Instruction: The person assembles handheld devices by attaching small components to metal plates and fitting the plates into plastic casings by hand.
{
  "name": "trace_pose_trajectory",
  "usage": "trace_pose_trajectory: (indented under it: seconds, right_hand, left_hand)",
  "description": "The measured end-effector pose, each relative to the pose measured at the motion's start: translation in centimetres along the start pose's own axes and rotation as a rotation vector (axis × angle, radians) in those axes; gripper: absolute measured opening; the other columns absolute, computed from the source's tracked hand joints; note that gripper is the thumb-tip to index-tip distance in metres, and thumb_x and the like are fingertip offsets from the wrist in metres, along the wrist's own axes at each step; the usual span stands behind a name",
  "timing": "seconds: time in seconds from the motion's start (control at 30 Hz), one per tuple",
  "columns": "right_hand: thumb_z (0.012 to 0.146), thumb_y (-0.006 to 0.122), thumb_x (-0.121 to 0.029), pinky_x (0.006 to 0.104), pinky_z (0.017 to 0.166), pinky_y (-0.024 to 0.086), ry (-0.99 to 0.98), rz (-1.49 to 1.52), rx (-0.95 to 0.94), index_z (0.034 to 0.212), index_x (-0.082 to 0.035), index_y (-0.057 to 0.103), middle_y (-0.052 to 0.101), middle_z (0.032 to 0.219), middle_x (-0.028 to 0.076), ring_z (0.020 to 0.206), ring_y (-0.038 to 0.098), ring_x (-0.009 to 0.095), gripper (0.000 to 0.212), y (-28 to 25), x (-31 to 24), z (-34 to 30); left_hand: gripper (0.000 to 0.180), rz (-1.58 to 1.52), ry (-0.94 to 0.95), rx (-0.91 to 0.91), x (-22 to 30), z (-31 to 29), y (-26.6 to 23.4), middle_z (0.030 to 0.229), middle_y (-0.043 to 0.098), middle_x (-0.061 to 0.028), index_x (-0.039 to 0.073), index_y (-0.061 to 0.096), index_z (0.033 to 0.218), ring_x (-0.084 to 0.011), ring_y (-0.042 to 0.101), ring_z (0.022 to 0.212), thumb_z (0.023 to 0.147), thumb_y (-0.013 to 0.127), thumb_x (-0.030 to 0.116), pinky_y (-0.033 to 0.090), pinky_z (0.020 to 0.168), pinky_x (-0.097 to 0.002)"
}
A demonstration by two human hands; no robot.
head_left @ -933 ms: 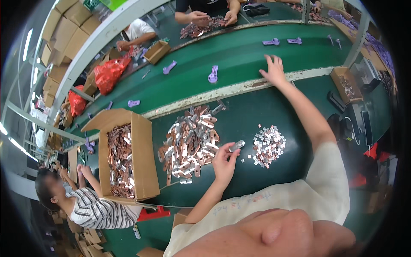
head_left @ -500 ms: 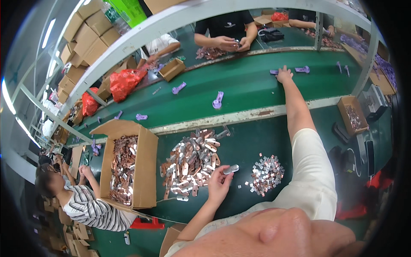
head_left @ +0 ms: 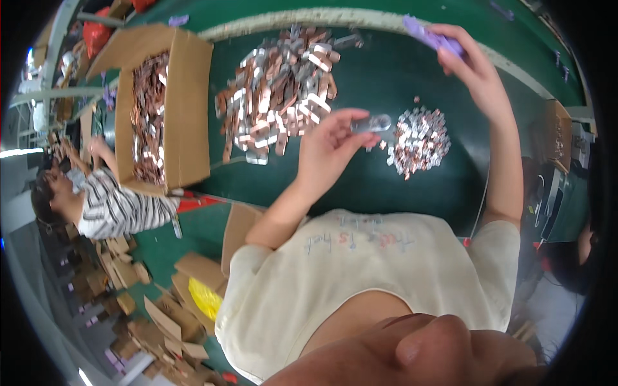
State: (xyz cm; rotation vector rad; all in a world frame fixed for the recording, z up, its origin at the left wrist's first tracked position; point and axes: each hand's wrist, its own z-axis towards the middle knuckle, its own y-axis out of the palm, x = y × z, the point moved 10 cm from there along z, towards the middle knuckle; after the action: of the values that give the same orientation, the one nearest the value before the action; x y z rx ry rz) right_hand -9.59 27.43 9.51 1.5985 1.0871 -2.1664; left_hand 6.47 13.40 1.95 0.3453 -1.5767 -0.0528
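Note:
Between the thumb and fingers of my left hand (head_left: pixel 325 151) is a silver metal plate (head_left: pixel 371 124) with a rounded end, held flat above the dark green tabletop (head_left: pixel 360 71). Up at the right, my right hand (head_left: pixel 477 72) grips a long purple plastic part (head_left: pixel 426 35) near the belt's edge. Left of my left hand lies a heap of copper and silver metal plates (head_left: pixel 273 96). A pile of small shiny square pieces (head_left: pixel 418 143) sits just right of the held plate.
An open cardboard box (head_left: pixel 192 109) full of copper-coloured pieces stands left of the heap. Along the far side runs a pale belt rail (head_left: pixel 347 16). A person in a striped shirt (head_left: pixel 122 202) works at the left. A smaller box (head_left: pixel 559 135) is at the right.
My right hand has come back from the green belt toward me, lifting a purple part off it. My left hand keeps the metal plate. The view has tilted down.

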Motion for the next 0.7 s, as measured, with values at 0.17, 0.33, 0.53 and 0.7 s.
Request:
trace_pose_trajectory:
  seconds: [0.17, 0.33, 0.53, 0.7]
  right_hand:
    - [0.072, 0.067, -0.003, 0.0296, 0.068, 0.047, -0.449, -0.330, 0.023, 0.101, -0.003, 0.061, 0.052, 0.102, 0.013, 0.084, 0.056, 0.023, 0.030, 5.5, -8.5, -6.1]
    - [0.067, 0.070, 0.000, 0.0302, 0.066, 0.047, -0.456, -0.345, 0.005, 0.101, -0.002, 0.062, 0.052, 0.101, 0.014, 0.082, 0.055, 0.023, 0.035, 7.7, -8.8, -7.3]
    - [0.067, 0.070, 0.001, 0.0290, 0.063, 0.048, -0.453, -0.355, 0.005, 0.100, -0.002, 0.063, 0.052, 0.101, 0.014, 0.080, 0.056, 0.023, 0.034, 8.7, -8.6, -7.4]
    - [0.067, 0.070, 0.001, 0.0290, 0.063, 0.048, -0.436, -0.385, 0.013, 0.099, -0.003, 0.063, 0.052, 0.100, 0.014, 0.079, 0.056, 0.022, 0.033, 8.7, -8.7, -7.3]
  left_hand:
    - [0.029, -0.035, 0.028, 0.000, 2.3, -1.1, 0.4, 0.093, 0.062, -0.0124, -0.008, 0.049, 0.110, -0.0154, 0.063, 0.083, 0.082, 0.056, -0.007, 0.052, 0.075, -0.0233]
    - [0.031, 0.089, 0.041, -0.048, 3.6, -1.9, 0.7, 0.100, 0.060, -0.0180, -0.009, 0.048, 0.112, -0.0223, 0.063, 0.088, 0.082, 0.053, -0.010, 0.053, 0.080, -0.0300]
    - [0.033, 0.066, 0.062, -0.015, 3.2, -2.6, 0.3, 0.100, 0.060, -0.0166, -0.008, 0.049, 0.112, -0.0208, 0.063, 0.088, 0.080, 0.055, -0.012, 0.053, 0.079, -0.0282]
    - [0.033, 0.037, 0.058, -0.013, 3.6, -2.5, 0.3, 0.099, 0.060, -0.0160, -0.008, 0.049, 0.112, -0.0201, 0.063, 0.087, 0.080, 0.056, -0.011, 0.053, 0.079, -0.0276]
